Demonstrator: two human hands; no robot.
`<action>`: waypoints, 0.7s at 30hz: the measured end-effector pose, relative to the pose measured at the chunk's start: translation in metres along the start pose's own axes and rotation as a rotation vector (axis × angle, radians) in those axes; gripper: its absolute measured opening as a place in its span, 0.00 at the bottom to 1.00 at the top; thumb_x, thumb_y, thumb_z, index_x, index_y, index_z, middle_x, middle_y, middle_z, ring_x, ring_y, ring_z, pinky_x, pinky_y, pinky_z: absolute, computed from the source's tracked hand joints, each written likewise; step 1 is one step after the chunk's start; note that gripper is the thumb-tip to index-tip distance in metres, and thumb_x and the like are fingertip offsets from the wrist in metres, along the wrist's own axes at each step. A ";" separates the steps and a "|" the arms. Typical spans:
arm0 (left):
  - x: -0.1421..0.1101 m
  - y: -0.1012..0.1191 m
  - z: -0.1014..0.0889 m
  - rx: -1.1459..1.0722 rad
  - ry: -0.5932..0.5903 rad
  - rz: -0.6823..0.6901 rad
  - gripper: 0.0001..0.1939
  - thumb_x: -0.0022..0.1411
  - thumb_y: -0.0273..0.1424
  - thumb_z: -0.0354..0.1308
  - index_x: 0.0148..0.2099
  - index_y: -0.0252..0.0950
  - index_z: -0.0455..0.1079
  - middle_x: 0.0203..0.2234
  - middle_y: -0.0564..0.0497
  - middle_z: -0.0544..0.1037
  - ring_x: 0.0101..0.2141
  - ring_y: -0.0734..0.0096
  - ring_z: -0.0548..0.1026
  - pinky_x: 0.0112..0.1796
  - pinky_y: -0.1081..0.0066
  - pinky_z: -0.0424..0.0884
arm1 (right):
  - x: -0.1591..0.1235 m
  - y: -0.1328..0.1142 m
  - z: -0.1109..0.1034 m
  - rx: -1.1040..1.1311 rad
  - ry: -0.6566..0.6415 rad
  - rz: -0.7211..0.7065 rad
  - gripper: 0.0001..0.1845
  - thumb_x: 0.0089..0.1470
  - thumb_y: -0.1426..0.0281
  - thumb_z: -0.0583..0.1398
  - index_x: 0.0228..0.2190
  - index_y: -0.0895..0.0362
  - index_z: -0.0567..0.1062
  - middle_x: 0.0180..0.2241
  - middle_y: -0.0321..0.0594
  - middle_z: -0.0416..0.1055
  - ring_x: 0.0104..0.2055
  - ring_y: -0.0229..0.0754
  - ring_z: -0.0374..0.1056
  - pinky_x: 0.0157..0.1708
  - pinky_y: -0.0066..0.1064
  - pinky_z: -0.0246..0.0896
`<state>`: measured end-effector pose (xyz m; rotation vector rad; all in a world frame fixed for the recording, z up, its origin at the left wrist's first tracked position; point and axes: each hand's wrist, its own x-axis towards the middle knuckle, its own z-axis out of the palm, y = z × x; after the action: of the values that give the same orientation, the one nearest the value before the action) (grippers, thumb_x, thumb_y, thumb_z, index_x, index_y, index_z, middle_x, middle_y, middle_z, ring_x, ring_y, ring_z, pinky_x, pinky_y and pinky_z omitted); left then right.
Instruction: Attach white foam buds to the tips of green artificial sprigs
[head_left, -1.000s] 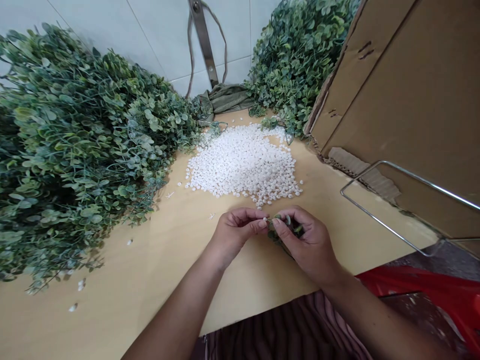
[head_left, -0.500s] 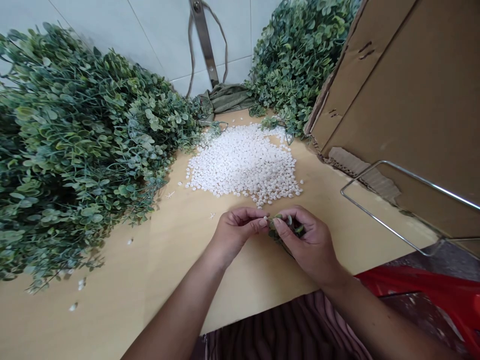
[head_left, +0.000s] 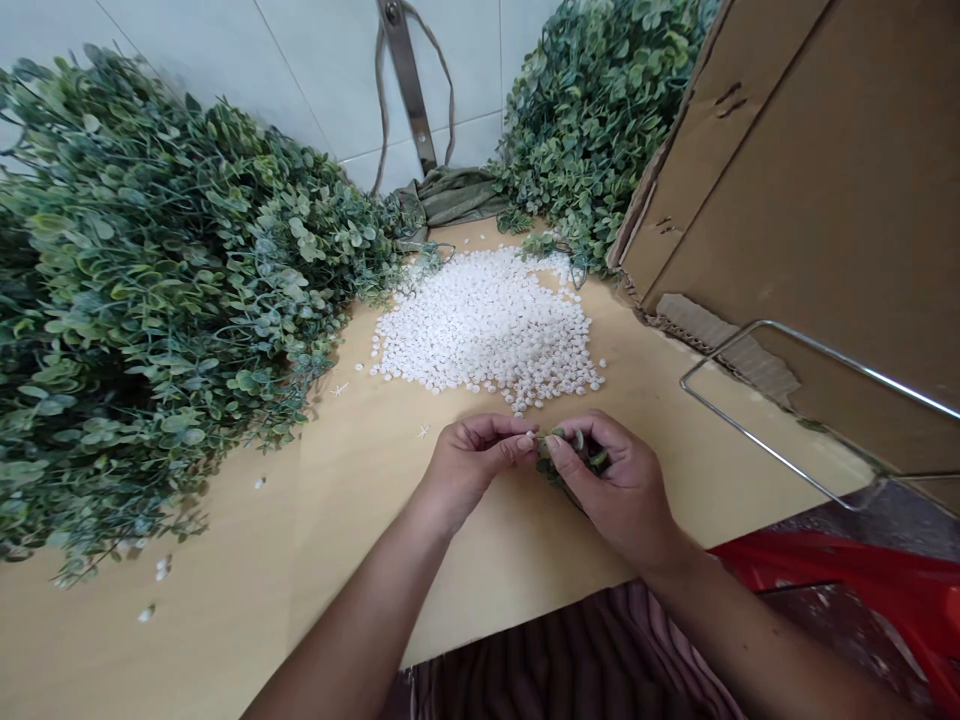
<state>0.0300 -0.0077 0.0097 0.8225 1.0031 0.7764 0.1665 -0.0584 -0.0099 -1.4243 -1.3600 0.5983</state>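
Near the counter's (head_left: 345, 520) front edge, left hand (head_left: 480, 455) pinches white bead (head_left: 530, 436), right hand (head_left: 611, 480) grips leafy sprig (head_left: 551, 468), bead pile (head_left: 487, 325) just beyond.

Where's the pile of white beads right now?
In the head view, the beads lie mid-table, just beyond both hands, between two leafy heaps.

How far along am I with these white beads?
Done: can't tell; neither bushy green leaf heap clearly shows attached beads. In hand: your left hand pinches a small white bead at the green leafy sprig in your right hand. Probably left: the loose white bead pile.
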 end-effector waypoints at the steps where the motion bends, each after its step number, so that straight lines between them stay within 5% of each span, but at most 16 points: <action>1: 0.000 0.000 0.000 -0.001 0.000 -0.001 0.13 0.34 0.32 0.71 0.26 0.34 0.76 0.19 0.53 0.77 0.22 0.77 0.72 0.29 0.74 0.69 | 0.000 0.000 0.000 0.005 -0.001 0.006 0.05 0.51 0.70 0.57 0.25 0.57 0.69 0.22 0.35 0.65 0.23 0.35 0.60 0.24 0.27 0.58; 21: 0.000 -0.001 0.001 0.011 0.011 0.005 0.13 0.34 0.33 0.71 0.26 0.33 0.76 0.19 0.53 0.77 0.21 0.76 0.72 0.29 0.73 0.69 | 0.001 0.000 0.000 -0.016 0.015 0.002 0.05 0.51 0.70 0.57 0.25 0.57 0.70 0.22 0.35 0.66 0.23 0.35 0.61 0.23 0.27 0.59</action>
<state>0.0313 -0.0084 0.0094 0.8314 1.0161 0.7808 0.1662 -0.0576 -0.0096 -1.4408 -1.3547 0.5784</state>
